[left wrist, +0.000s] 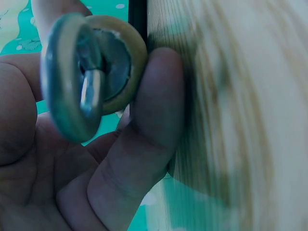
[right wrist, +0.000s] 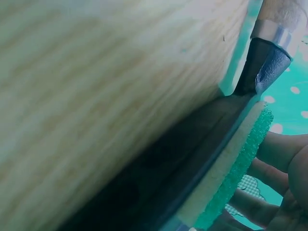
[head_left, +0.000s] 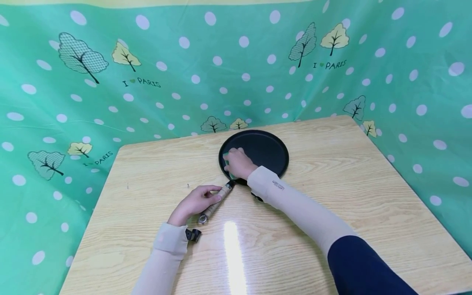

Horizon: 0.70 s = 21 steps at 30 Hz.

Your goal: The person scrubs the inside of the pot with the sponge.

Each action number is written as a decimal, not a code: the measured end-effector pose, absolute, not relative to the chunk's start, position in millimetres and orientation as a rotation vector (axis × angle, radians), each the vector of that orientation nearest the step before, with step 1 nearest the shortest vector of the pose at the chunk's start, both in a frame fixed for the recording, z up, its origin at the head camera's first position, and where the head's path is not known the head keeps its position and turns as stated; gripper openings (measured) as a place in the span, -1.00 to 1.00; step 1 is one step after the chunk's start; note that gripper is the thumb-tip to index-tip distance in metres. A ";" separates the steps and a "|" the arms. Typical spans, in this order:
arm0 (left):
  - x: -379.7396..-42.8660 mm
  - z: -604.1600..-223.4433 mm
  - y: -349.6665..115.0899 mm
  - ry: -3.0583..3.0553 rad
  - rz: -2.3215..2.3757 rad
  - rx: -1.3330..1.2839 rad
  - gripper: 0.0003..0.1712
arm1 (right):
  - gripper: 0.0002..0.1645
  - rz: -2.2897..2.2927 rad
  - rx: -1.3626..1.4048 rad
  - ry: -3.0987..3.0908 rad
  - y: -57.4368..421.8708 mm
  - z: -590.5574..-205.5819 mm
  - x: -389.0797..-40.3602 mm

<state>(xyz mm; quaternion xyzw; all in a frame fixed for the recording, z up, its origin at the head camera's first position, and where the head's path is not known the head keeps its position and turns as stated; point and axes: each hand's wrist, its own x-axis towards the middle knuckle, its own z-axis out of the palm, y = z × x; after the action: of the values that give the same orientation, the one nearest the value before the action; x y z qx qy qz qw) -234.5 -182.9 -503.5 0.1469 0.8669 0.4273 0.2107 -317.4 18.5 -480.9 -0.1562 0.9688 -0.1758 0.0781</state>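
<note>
A round black frying pan (head_left: 263,149) lies flat on the wooden table, its wooden handle (head_left: 215,204) pointing toward the near left. My left hand (head_left: 197,200) grips that handle, thumb on one side and fingers on the other. The left wrist view shows the metal hanging ring (left wrist: 72,77) at the handle's end. Over the left part of the pan, my right hand (head_left: 239,164) holds a sponge (right wrist: 238,168) with a green layer and a pale layer. Its pale side faces the pan surface, close to where the handle joins. My fingers cover much of the sponge in the head view.
The light wooden table (head_left: 350,172) extends around the pan on all sides. A green polka-dot curtain (head_left: 177,73) with printed trees hangs behind and beside it. Bright glare (head_left: 234,258) streaks the table's near part.
</note>
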 end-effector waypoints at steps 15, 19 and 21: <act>-234.8 -502.9 -182.0 2.421 1.183 0.415 -0.54 | -0.38 -0.594 -0.424 2.875 13.7 -479.1 -330.4; -234.8 -504.0 -182.0 2.415 1.190 0.406 -0.54 | -0.37 -0.593 -0.418 2.869 13.2 -480.1 -333.0; -234.6 -504.2 -182.2 2.415 1.193 0.407 -0.54 | -0.38 -0.591 -0.419 2.865 13.3 -480.9 -334.7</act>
<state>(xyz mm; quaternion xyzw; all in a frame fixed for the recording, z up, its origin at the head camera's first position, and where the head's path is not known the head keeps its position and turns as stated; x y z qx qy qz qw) -234.6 -182.2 -504.2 0.1461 0.8672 0.4285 0.2073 -334.7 13.3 -480.9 -0.1412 0.9652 -0.1993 0.0931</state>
